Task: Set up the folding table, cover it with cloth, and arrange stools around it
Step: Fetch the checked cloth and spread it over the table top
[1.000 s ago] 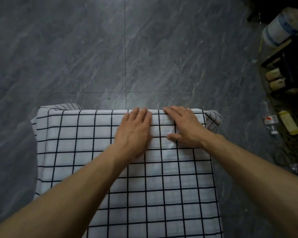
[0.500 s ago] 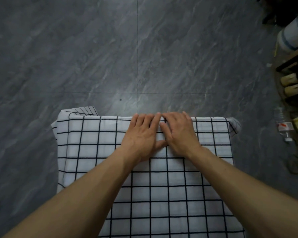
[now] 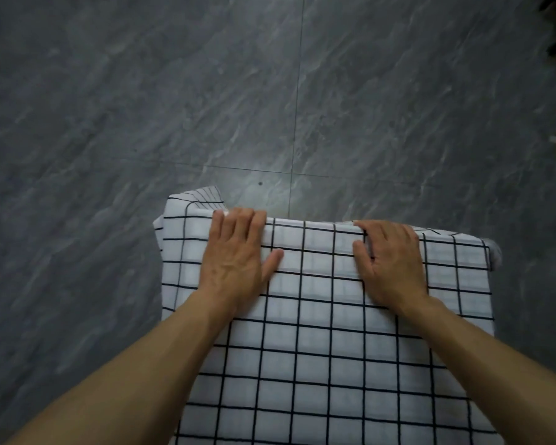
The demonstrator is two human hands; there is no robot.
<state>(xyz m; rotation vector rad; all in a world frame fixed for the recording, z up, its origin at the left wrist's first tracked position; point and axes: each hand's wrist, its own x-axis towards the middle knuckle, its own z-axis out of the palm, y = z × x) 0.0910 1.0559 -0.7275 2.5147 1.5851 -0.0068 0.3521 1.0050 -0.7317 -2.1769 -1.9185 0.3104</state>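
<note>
Half a second ago both hands lay touching at the middle of the far edge; now the left hand [image 3: 235,261] and right hand [image 3: 390,263] sit well apart, each grip released, palms and straight fingers pressing flat on the white black-grid cotton cloth [image 3: 318,364]. That cloth covers the counter, its far-left corner draping toward the grey marble-look tile floor [image 3: 142,107]. Likely an outward smoothing stroke, so covering looks nearly finished; no stools in view yet.
</note>
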